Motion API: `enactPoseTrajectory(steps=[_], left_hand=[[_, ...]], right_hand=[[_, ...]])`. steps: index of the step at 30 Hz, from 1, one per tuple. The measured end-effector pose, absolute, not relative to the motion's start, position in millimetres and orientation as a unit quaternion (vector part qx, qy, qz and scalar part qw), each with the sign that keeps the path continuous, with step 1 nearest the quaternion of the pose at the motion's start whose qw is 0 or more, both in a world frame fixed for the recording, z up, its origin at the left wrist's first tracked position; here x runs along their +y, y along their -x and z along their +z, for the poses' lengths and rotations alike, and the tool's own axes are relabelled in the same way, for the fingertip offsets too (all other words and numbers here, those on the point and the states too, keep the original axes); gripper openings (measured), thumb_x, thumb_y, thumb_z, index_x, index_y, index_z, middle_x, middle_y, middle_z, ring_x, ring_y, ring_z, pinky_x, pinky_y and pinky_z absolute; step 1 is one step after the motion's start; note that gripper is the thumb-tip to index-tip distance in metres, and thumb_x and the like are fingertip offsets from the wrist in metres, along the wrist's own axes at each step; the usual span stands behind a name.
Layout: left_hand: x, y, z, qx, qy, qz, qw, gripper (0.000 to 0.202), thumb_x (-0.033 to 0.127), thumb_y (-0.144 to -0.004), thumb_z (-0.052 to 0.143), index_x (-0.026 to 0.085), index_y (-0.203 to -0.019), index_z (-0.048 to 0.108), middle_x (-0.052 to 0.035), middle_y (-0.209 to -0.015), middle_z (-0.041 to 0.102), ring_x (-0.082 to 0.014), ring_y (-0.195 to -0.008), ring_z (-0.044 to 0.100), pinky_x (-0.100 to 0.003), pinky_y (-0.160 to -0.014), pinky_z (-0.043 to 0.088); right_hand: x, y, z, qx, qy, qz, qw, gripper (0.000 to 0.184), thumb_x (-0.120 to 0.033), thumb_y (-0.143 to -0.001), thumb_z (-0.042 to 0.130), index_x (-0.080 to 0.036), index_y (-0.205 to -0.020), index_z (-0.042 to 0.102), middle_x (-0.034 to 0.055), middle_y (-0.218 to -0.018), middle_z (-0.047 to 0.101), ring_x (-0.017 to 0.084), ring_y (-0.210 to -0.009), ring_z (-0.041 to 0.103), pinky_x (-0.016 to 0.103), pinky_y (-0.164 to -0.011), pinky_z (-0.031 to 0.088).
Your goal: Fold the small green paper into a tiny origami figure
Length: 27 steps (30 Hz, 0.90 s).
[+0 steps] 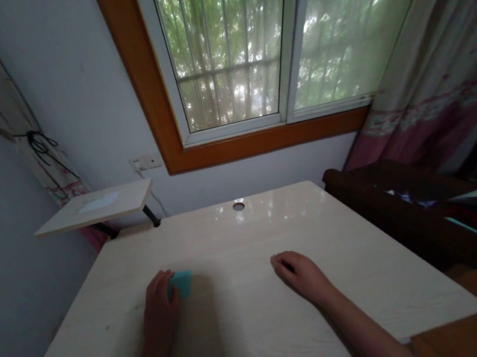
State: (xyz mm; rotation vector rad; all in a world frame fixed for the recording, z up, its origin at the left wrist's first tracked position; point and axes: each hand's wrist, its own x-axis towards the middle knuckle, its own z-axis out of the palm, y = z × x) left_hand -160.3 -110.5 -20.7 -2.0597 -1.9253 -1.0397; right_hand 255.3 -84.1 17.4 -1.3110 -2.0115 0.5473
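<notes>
A small teal cloth or sponge (182,283) lies on the pale wooden table (253,322), left of its middle. My left hand (160,307) is curled over its near left side and grips it. My right hand (300,275) rests on the tabletop to the right, about a hand's width from the teal piece, with its fingers curled under and nothing visible in them.
A round cable hole (238,205) sits near the table's far edge. A small raised shelf (97,207) juts out at the back left. Dark wooden furniture (407,205) with papers stands along the right side. A window (244,49) and curtains are behind.
</notes>
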Motion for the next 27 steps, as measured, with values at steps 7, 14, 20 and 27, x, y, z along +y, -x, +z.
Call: enactPoseTrajectory(steps=[7, 14, 20, 27], left_hand=[[-110, 161, -24, -0.644, 0.681, -0.343, 0.053, 0.036, 0.031, -0.090, 0.042, 0.016, -0.117, 0.060, -0.0121, -0.124, 0.058, -0.0281, -0.121, 0.052, -0.051, -0.110, 0.039], [-112, 157, -20, -0.662, 0.670, -0.334, 0.040, 0.038, 0.032, -0.088, 0.042, 0.016, -0.116, 0.061, -0.0122, -0.125, 0.057, -0.0280, -0.120, 0.053, -0.050, -0.110, 0.040], [-109, 156, -22, -0.673, 0.669, -0.315, 0.025, 0.040, 0.030, -0.090, 0.039, 0.014, -0.122, 0.056, -0.0132, -0.124, 0.057, -0.0284, -0.117, 0.054, -0.051, -0.108, 0.042], [-110, 156, -22, -0.673, 0.671, -0.311, 0.005, 0.038, 0.029, -0.090, 0.040, 0.016, -0.124, 0.052, -0.0129, -0.122, 0.058, -0.0293, -0.115, 0.055, -0.052, -0.105, 0.043]], right_hand=[[-84, -254, 17, -0.784, 0.497, 0.181, 0.324, 0.021, -0.025, -0.093, 0.045, -0.020, -0.090, 0.065, 0.0049, -0.089, 0.067, 0.020, -0.084, 0.060, 0.030, -0.080, 0.044], [-89, -249, 16, -0.803, 0.501, 0.126, 0.297, 0.022, -0.019, -0.093, 0.045, -0.020, -0.100, 0.066, 0.0057, -0.096, 0.068, 0.021, -0.091, 0.061, 0.034, -0.087, 0.046], [-106, -249, 18, -0.810, 0.504, 0.120, 0.275, 0.033, -0.017, -0.092, 0.045, -0.022, -0.118, 0.065, 0.0064, -0.113, 0.068, 0.022, -0.103, 0.062, 0.037, -0.096, 0.046], [-142, -251, 13, -0.817, 0.505, 0.120, 0.250, 0.035, -0.020, -0.093, 0.046, -0.025, -0.122, 0.064, 0.0073, -0.117, 0.067, 0.024, -0.108, 0.061, 0.039, -0.098, 0.047]])
